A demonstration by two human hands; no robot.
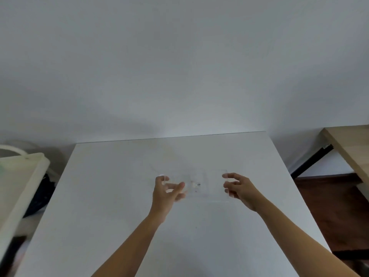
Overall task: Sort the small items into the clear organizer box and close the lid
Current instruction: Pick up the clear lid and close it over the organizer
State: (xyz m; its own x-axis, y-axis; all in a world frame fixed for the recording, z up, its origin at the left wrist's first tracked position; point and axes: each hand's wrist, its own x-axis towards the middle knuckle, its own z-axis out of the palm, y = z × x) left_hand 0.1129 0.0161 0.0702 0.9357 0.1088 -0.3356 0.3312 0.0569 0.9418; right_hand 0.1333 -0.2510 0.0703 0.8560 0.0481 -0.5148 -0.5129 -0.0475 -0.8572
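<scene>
fingers point(166, 178) of the left hand point(165, 193) spread and curled around the left end of the clear organizer box point(207, 184), touching or nearly touching; hard to tell if really squeezing. fingers point(229, 184) of the right hand point(240, 189) spread wide too, at the right end of the box, likely touching its edge, but not sure of a firm hold.

between the two hands, the box itself: see-through, very faint, sitting flat on the white table point(119, 216), a bit past the middle, toward the wall. inside, near the middle, a few small items point(196, 184), too blurry to name. lid hard to make out; open or shut, cannot tell.

farther out, a wooden desk point(347, 146) on the right and a pale bin point(22, 176) on the left.

probably a holding or steadying step, with the box held at both ends. next, likely a check that all the small things are in, then pressing the lid down flat. calls for a soft, even push on both sides, so nothing spills and the box stays put.
</scene>
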